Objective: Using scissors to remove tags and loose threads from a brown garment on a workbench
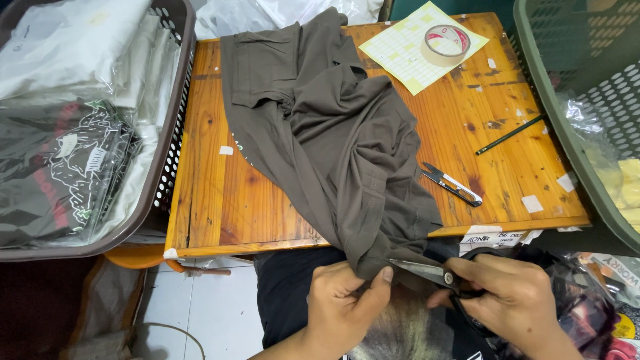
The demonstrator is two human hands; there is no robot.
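Basket, left of frame: a brown perforated basket (175, 127) holds folded garments in clear bags (67, 120).
Table, centre: an orange wooden table (220, 200) dotted with bits of white tape.
Garment: a grey-brown garment (333, 133) lies crumpled from the top centre of the frame down across the table, its lower edge hanging over the near edge to the hands.
Left hand, bottom centre: the left hand (343, 303) pinches the hanging edge between thumb and fingers, closed tight on the cloth.
Scissors: the scissors (427, 270) point left, blade tips touching the cloth just beside the left thumb.
Right hand, bottom right: the right hand (513, 300) is wrapped around the black scissor handles, fingers closed on them.
Doing it well: as I judge it, the cloth wants to stay taut at the pinch, with only the blade tips at work, angled away from the thumb and from the fabric itself.
Table, right part: a sticker sheet (413, 50) with a tape roll (445, 43) on it at top, a pencil (510, 135), and small snips (453, 185) lying well apart from the hands.
Right edge: a green basket (567, 100).
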